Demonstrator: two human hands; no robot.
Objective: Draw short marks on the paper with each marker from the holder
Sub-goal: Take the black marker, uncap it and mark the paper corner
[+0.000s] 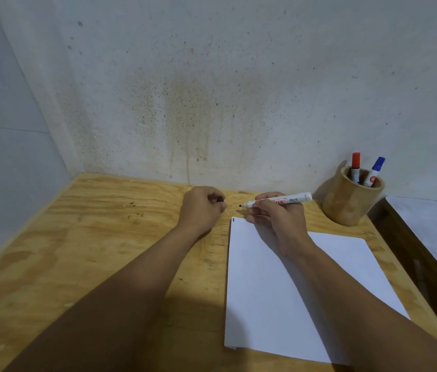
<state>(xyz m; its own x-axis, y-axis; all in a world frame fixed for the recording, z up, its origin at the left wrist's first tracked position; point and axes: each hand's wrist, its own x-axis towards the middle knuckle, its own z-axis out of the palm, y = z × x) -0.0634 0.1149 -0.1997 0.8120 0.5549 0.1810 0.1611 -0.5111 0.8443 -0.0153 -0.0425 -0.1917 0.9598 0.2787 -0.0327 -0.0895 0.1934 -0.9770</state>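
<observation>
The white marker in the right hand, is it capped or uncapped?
Uncapped. The white marker shows its bare black tip, pointing left above the white paper sheet; the left hand holds a small black cap.

The left hand [202,208] hides most of a black cap [220,200]; the holder [351,202] conceals both markers' lower barrels.

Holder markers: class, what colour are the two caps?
One red, one blue, clear in the head view.
</observation>
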